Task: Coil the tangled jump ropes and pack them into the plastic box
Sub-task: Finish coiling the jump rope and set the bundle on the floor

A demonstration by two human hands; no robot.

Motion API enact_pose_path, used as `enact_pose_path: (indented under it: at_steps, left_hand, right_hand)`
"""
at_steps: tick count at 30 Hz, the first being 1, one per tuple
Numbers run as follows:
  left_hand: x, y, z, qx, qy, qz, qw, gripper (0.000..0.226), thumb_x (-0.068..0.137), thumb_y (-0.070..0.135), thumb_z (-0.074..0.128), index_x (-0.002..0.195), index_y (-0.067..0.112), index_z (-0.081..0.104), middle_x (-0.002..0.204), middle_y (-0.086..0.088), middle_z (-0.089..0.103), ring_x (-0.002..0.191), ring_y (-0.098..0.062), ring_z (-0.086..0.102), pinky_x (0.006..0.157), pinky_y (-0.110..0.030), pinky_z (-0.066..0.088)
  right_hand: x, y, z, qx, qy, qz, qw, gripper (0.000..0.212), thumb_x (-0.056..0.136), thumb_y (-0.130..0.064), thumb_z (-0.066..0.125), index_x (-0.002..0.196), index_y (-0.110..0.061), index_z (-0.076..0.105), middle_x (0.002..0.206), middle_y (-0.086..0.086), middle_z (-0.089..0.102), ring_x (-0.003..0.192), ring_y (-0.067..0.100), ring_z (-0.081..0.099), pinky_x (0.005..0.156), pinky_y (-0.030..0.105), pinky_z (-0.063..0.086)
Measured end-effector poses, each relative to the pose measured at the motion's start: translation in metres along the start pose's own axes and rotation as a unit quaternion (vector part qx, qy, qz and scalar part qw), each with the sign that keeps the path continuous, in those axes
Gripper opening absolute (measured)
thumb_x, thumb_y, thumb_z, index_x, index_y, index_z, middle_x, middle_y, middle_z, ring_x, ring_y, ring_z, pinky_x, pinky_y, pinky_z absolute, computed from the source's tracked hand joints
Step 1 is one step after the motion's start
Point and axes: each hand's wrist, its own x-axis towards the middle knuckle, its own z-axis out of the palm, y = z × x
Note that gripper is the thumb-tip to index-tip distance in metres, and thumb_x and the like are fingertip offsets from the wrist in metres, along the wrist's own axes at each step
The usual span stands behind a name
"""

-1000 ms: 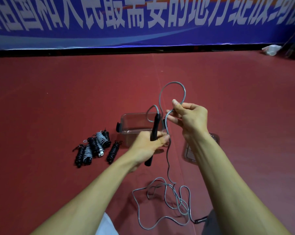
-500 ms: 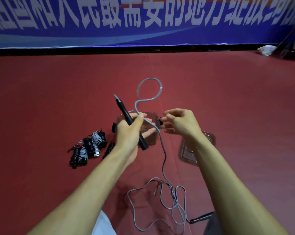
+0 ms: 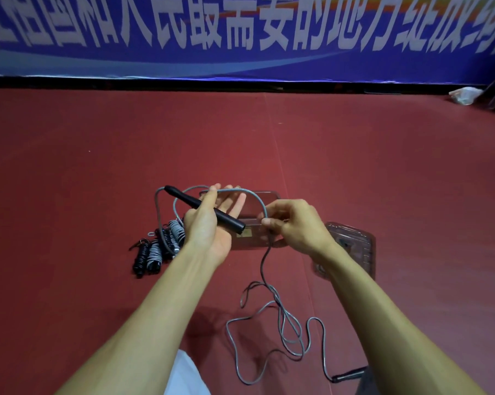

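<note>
Grey jump-rope cord (image 3: 264,280) arcs from a slim black handle (image 3: 203,208), pinned between the thumb and outstretched fingers of the left hand (image 3: 206,226), to the right hand (image 3: 297,226), which pinches it in front of the clear plastic box (image 3: 272,195). The hands are apart. Most of the cord lies in loose loops on the red floor (image 3: 98,166), and its second black handle (image 3: 350,374) lies nearest the person. Wound black-and-grey rope bundles (image 3: 158,246) lie left of the box and the clear lid (image 3: 354,246) to its right. This coil looks barely begun. Packing seems wholly ahead, though the hands hide part of the box.
</note>
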Motion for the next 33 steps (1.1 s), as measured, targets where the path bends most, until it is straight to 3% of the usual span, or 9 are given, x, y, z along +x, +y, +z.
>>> enact_pose_path:
  at_steps: [6, 8, 11, 13, 15, 23, 27, 30, 33]
  left_hand:
    - [0.002, -0.011, -0.009, 0.199, -0.040, 0.022, 0.979, 0.013, 0.102, 0.013, 0.049, 0.100, 0.005, 0.059, 0.090, -0.013, 0.067, 0.081, -0.022, 0.068, 0.075, -0.034, 0.060]
    - [0.000, -0.017, -0.013, 0.329, -0.063, 0.038, 0.942, 0.013, 0.101, 0.012, 0.050, 0.102, 0.009, 0.063, 0.092, -0.010, 0.067, 0.080, -0.018, 0.066, 0.075, -0.030, 0.059]
    - [-0.001, -0.027, -0.020, 0.502, -0.139, 0.067, 0.851, 0.015, 0.099, 0.011, 0.053, 0.102, 0.016, 0.067, 0.091, -0.006, 0.066, 0.079, -0.013, 0.061, 0.076, -0.027, 0.053]
    - [-0.003, -0.032, -0.023, 0.574, -0.196, 0.063, 0.793, 0.015, 0.097, 0.013, 0.057, 0.102, 0.017, 0.071, 0.089, -0.003, 0.067, 0.080, -0.013, 0.060, 0.079, -0.030, 0.052]
    - [-0.006, -0.037, -0.023, 0.590, -0.235, 0.025, 0.772, 0.015, 0.097, 0.010, 0.057, 0.104, 0.012, 0.071, 0.091, -0.006, 0.069, 0.078, -0.013, 0.064, 0.076, -0.031, 0.055]
    - [-0.017, -0.051, -0.012, 0.566, -0.235, -0.023, 0.790, 0.017, 0.100, 0.011, 0.052, 0.101, 0.014, 0.069, 0.085, -0.005, 0.069, 0.068, -0.009, 0.066, 0.062, -0.016, 0.051]
    - [-0.019, -0.054, -0.012, 0.587, -0.234, -0.022, 0.775, 0.014, 0.097, 0.017, 0.058, 0.097, 0.020, 0.072, 0.074, -0.004, 0.066, 0.070, -0.015, 0.069, 0.062, -0.023, 0.056]
    - [-0.018, -0.053, -0.007, 0.525, -0.188, -0.027, 0.830, 0.012, 0.096, 0.011, 0.059, 0.091, 0.012, 0.070, 0.069, -0.008, 0.059, 0.059, -0.019, 0.069, 0.058, -0.027, 0.059]
    - [-0.015, -0.044, -0.001, 0.419, -0.131, -0.037, 0.898, 0.009, 0.095, 0.011, 0.060, 0.094, 0.010, 0.069, 0.073, -0.011, 0.060, 0.061, -0.023, 0.071, 0.057, -0.031, 0.059]
  right_hand:
    - [0.010, 0.001, 0.000, 0.066, 0.134, 0.025, 0.988, 0.010, 0.084, -0.007, 0.070, 0.080, -0.016, 0.073, 0.069, 0.004, 0.073, 0.063, 0.019, 0.072, 0.069, 0.044, 0.061]
    - [0.009, -0.002, -0.006, 0.123, 0.167, 0.034, 0.978, 0.009, 0.087, -0.004, 0.068, 0.083, -0.011, 0.072, 0.071, 0.007, 0.072, 0.059, 0.020, 0.071, 0.062, 0.045, 0.061]
    - [0.008, -0.005, -0.017, 0.210, 0.205, 0.035, 0.955, 0.016, 0.090, -0.001, 0.063, 0.082, -0.013, 0.069, 0.073, 0.012, 0.070, 0.058, 0.021, 0.070, 0.053, 0.039, 0.058]
    - [0.009, -0.004, -0.025, 0.266, 0.230, 0.038, 0.935, 0.016, 0.090, 0.001, 0.061, 0.081, -0.011, 0.067, 0.070, 0.009, 0.068, 0.055, 0.018, 0.069, 0.047, 0.030, 0.055]
    - [0.010, -0.003, -0.032, 0.311, 0.254, 0.042, 0.915, 0.012, 0.091, 0.001, 0.061, 0.084, -0.008, 0.066, 0.070, 0.008, 0.067, 0.055, 0.016, 0.069, 0.044, 0.026, 0.052]
    - [0.010, 0.005, -0.050, 0.379, 0.300, 0.048, 0.874, 0.004, 0.092, -0.002, 0.061, 0.091, -0.003, 0.065, 0.074, 0.009, 0.066, 0.063, 0.020, 0.071, 0.047, 0.028, 0.054]
    - [0.010, 0.010, -0.053, 0.363, 0.299, 0.057, 0.881, 0.002, 0.091, -0.005, 0.065, 0.090, -0.004, 0.066, 0.076, 0.011, 0.067, 0.066, 0.021, 0.072, 0.049, 0.029, 0.054]
    - [0.009, 0.011, -0.052, 0.370, 0.280, 0.054, 0.884, 0.011, 0.092, -0.011, 0.065, 0.091, 0.000, 0.065, 0.075, 0.010, 0.064, 0.062, 0.019, 0.067, 0.052, 0.028, 0.056]
    - [0.008, 0.011, -0.046, 0.337, 0.205, 0.065, 0.917, 0.014, 0.098, -0.010, 0.054, 0.092, -0.001, 0.062, 0.074, 0.009, 0.062, 0.055, 0.017, 0.063, 0.053, 0.027, 0.057]
